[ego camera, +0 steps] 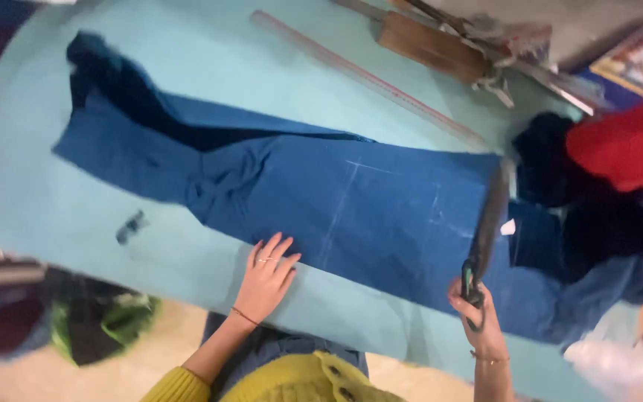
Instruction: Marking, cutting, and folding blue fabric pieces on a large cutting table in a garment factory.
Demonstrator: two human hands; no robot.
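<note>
Left hand (268, 279): fingers (280, 249) spread apart and flat, palm down, pinning the near edge of the blue fabric (351, 201) at about 6 o'clock of the cloth. Nothing gripped.

Right hand (478, 316): fingers clamped through the handles of the large scissors (485, 238), at roughly 4 o'clock from the left hand. Blades pointed toward 12 o'clock and lay across the fabric's full width. Blades were motion-blurred; couldn't tell if they stood open or closed.

Fabric lay lengthwise on the light teal surface (187, 59), running 9 to 3 o'clock, bunched and folded at the 9 o'clock end. Pale chalk lines (351, 186) showed between the two hands, with fainter marks close to the blades.

Progress, as a judgement: marking looked done. The cut appeared to be under way at the 3 o'clock end, where a gap seemed to open beside the blades. The chalked section toward the left hand looked uncut.

Outward: long clear ruler (366, 78) at 12 o'clock, wooden piece (429, 46) beyond it, red cloth (623, 145) and dark garments (552, 160) at 3 o'clock, white bag (619, 365) at 4 o'clock.
</note>
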